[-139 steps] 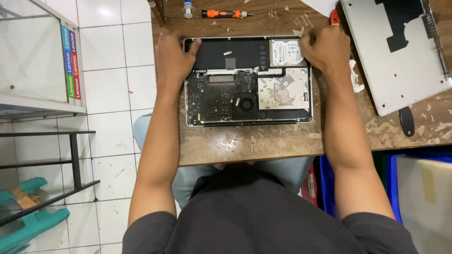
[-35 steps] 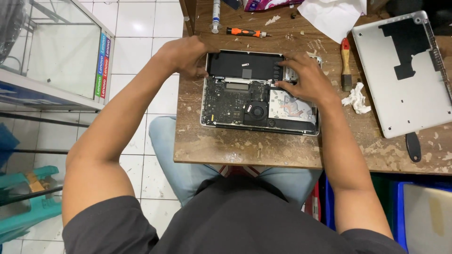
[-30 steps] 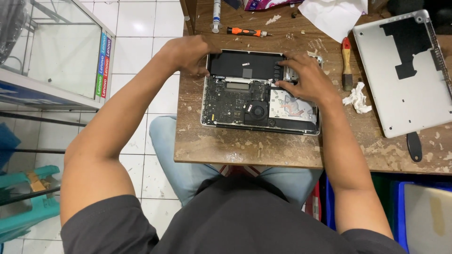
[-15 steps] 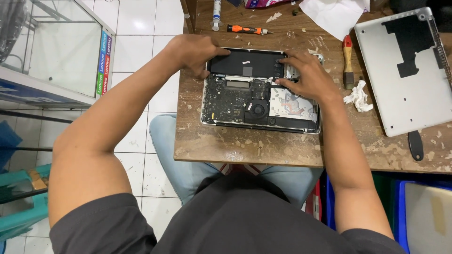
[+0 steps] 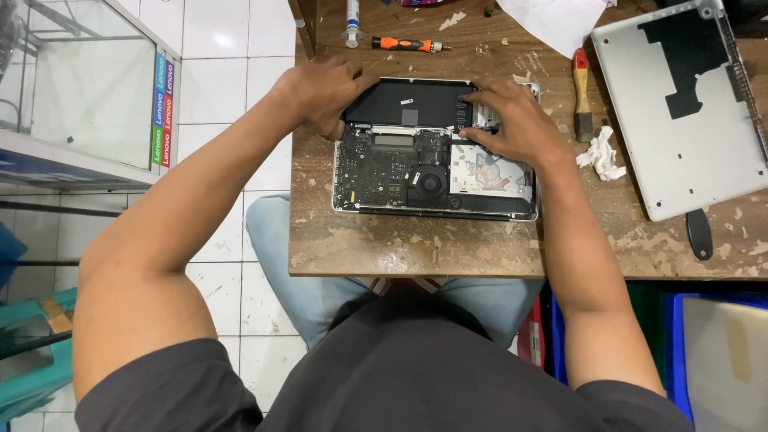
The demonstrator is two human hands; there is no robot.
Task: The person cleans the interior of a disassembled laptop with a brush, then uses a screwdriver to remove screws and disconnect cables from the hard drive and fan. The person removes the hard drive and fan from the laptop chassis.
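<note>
Opened laptop (image 5: 432,180), on table (image 5: 384,248): our left hand (image 5: 320,96) and right hand (image 5: 512,120) clamp the black battery (image 5: 408,104) at its ends. Rigid, fragile; lift by edges.

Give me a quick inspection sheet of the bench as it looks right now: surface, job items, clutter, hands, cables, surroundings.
Surface: wooden table, worn and paint-stained.
Job's things: opened laptop lying bottom up, circuit board and fan exposed; black battery along its far edge.
Clutter: removed bottom cover at right, orange screwdriver, brush, crumpled tissue, white paper, small black tool.
Hands: left hand on the battery's left end; right hand on its right end, fingers pressed down. Grip cannot be judged.
Cables: nothing seen.
Surroundings: white tiled floor, glass cabinet at left, blue bins under the table.
</note>
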